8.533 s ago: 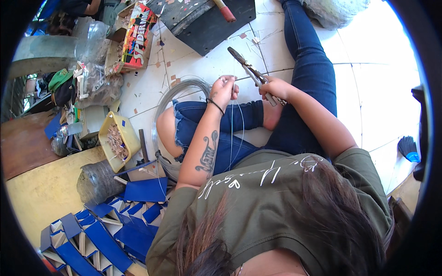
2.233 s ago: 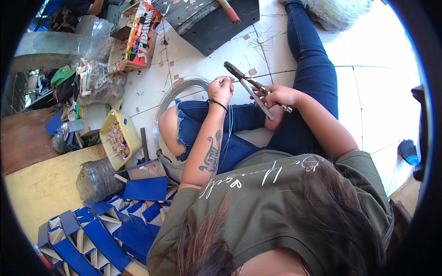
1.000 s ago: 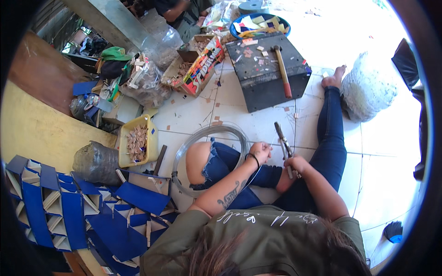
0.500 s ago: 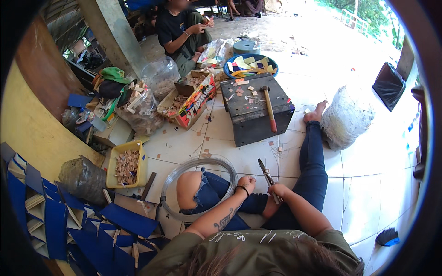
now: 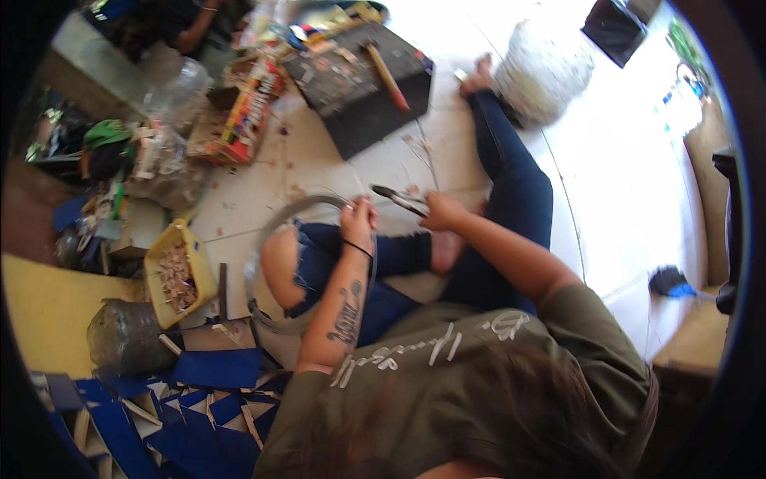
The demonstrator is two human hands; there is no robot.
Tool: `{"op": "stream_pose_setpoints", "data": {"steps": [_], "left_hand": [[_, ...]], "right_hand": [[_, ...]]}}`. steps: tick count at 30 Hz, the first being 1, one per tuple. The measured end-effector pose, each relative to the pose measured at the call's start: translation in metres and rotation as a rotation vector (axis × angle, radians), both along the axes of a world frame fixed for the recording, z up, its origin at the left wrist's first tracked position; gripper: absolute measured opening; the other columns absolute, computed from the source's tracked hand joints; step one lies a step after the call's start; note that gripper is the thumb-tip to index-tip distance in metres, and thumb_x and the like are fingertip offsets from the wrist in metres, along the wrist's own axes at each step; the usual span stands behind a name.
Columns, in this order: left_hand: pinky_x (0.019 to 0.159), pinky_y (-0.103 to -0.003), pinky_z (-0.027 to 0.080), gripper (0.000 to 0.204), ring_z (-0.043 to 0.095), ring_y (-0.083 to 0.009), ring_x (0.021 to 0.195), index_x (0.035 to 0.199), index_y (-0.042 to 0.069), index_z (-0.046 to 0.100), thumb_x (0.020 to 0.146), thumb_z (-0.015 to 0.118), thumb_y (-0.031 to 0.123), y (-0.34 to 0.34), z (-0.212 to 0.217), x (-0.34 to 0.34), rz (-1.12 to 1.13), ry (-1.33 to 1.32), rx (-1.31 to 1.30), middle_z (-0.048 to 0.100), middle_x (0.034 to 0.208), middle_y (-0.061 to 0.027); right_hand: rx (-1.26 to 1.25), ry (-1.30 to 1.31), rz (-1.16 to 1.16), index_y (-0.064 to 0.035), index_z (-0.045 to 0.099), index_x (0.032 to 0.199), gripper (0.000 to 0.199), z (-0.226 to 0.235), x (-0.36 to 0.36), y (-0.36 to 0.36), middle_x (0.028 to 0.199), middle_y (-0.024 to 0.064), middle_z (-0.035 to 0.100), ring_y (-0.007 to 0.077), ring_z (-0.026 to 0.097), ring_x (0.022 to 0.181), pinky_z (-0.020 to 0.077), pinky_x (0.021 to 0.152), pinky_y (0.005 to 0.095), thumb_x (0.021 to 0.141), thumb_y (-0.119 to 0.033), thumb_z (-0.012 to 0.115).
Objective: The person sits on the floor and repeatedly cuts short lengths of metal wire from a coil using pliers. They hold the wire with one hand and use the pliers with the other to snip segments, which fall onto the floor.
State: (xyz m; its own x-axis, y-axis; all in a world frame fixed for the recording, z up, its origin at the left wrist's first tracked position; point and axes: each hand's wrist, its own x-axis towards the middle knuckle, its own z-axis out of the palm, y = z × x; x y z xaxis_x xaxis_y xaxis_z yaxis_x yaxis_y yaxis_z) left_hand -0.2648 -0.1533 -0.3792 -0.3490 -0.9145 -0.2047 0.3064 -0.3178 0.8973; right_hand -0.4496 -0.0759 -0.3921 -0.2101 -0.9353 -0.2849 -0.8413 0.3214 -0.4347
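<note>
My left hand [image 5: 359,217] is closed above my bent left knee, at the upper right edge of a coil of thin wire [image 5: 259,291]. Its fingers appear to pinch a strand of that wire, too fine to follow clearly. The coil loops round the ripped-jeans knee. In my right hand [image 5: 444,212] is a pair of metal pliers [image 5: 403,201], gripped by the handles. Their dark jaws reach leftward, just beside the left fingertips; I cannot tell whether they touch the wire.
A dark box [image 5: 359,92] bears a hammer [image 5: 388,78] and scraps. Left lie a yellow tub [image 5: 201,267] of wood pieces, a printed carton [image 5: 254,108] and blue panels [image 5: 215,369]. A stuffed white sack [image 5: 542,72] stands by my right foot. A person's arm [image 5: 198,30] shows behind.
My view has turned, shifting the scene up and left. The pliers have swung flatter, and their jaws are nearer my left hand.
</note>
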Motion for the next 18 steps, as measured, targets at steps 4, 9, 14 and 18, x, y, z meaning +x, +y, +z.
{"op": "stream_pose_setpoints", "data": {"steps": [4,9,14,18], "left_hand": [[0.038,-0.018,0.031,0.011,0.039,-0.007,0.042,0.088,0.004,0.05,0.087,0.043,0.012,0.004,0.006,0.002,-0.068,0.021,0.101,0.047,0.059,-0.0009],[0.037,-0.017,0.03,0.01,0.038,-0.0062,0.041,0.085,0.004,0.049,0.087,0.043,0.012,0.006,0.01,-0.001,-0.063,0.005,0.124,0.046,0.058,-0.001],[0.037,-0.016,0.03,0.01,0.037,-0.0058,0.042,0.086,0.003,0.049,0.086,0.043,0.012,0.004,0.011,-0.008,-0.065,-0.02,0.176,0.046,0.058,-0.0009],[0.039,-0.017,0.03,0.01,0.037,-0.0062,0.043,0.088,0.004,0.05,0.087,0.043,0.012,-0.001,0.013,-0.012,-0.108,0.001,0.234,0.046,0.059,-0.0005]], "right_hand": [[-0.07,0.176,-0.013,-0.0004,0.043,0.104,0.058,-0.01,0.031,-0.019,0.101,0.0158,0.051,0.0285,0.05,0.097,0.0394,0.081,0.0383,0.059,-0.03,0.066],[-0.12,0.238,-0.002,-0.0004,0.045,0.1,0.053,-0.028,0.052,-0.033,0.104,0.0147,0.043,0.0281,0.038,0.108,0.0362,0.083,0.039,0.061,-0.031,0.066],[-0.176,0.129,0.053,-0.0011,0.048,0.099,0.052,-0.035,0.048,-0.032,0.104,0.0155,0.044,0.0296,0.038,0.107,0.0357,0.084,0.0397,0.061,-0.032,0.066],[-0.371,-0.061,0.038,-0.0009,0.047,0.103,0.054,-0.04,0.034,-0.034,0.107,0.017,0.043,0.0315,0.038,0.106,0.0354,0.084,0.0404,0.064,-0.033,0.065]]}}
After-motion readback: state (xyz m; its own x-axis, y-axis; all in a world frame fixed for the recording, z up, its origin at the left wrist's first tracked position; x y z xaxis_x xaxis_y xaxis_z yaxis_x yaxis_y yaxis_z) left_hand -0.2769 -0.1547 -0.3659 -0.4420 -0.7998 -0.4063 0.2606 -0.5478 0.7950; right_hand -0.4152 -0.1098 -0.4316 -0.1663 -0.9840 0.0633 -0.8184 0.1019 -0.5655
